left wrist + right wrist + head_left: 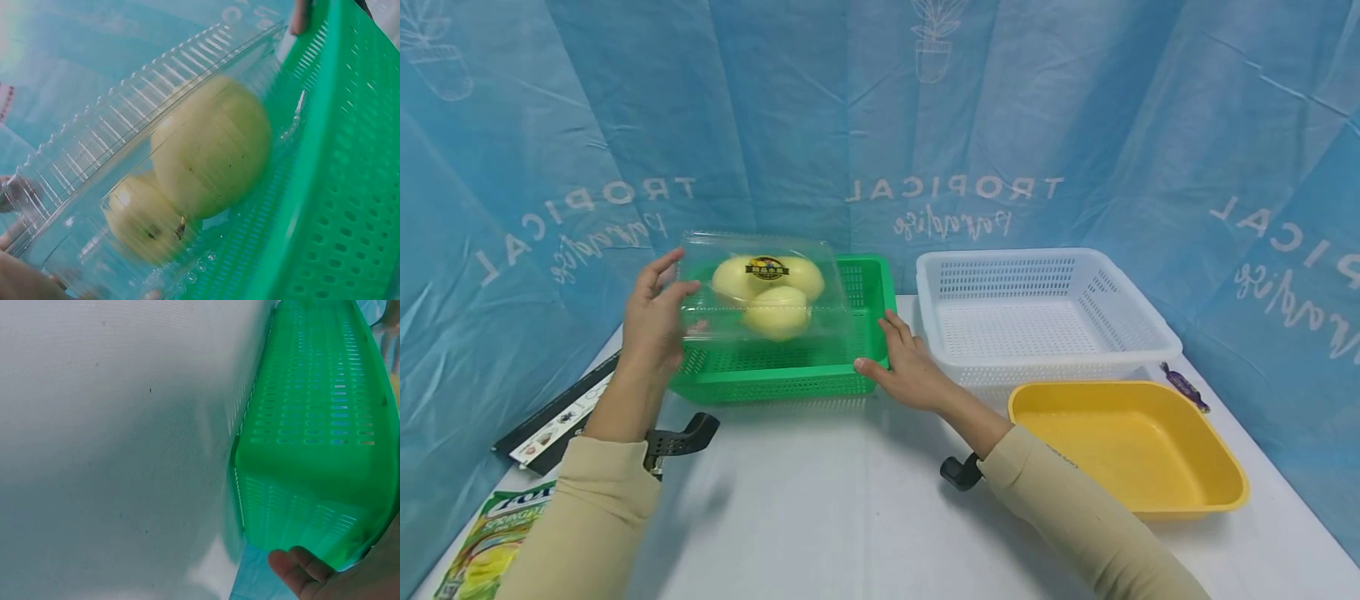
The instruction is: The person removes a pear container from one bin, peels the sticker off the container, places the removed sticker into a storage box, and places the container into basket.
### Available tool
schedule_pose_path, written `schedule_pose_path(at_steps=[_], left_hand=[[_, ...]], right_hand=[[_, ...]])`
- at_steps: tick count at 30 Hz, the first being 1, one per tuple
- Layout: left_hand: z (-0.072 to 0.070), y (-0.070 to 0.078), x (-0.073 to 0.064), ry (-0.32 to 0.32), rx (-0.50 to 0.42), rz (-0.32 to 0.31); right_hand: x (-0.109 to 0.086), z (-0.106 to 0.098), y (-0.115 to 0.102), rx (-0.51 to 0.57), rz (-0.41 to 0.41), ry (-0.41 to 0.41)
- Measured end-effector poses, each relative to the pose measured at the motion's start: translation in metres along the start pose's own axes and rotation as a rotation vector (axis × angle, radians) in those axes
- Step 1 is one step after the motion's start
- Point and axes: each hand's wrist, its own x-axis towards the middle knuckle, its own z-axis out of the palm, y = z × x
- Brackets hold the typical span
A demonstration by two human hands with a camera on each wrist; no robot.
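Though near white basket [1060, 367], right grip [915, 372] wide on green basket [775, 386], left grip [653, 321] around clear box's [721, 318] end.

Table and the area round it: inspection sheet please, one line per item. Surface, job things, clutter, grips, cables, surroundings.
Surface: white table; small dark specks in the right wrist view.
Job things: clear box with three yellow fruits, above or partly inside the green basket; which, cannot tell.
Clutter: white basket, yellow tray, purple-wrapped item, green packet, long black-and-white package.
Grips: bare hands; left grip holds the clear box's left end, right grip touches the green basket's right end.
Cables: nothing seen.
Surroundings: blue curtain with mirrored lettering.
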Motion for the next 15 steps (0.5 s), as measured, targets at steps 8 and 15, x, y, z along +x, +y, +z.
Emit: schedule_pose_path(at_steps=[8, 15], left_hand=[[-0.010, 0.022, -0.018, 0.092, -0.104, -0.021], [-0.018, 0.029, -0.041, 0.091, -0.217, -0.041]], right_hand=[[-0.001, -0.001, 0.000, 0.035, -0.022, 0.007], [-0.002, -0.002, -0.001, 0.073, -0.029, -0.006]])
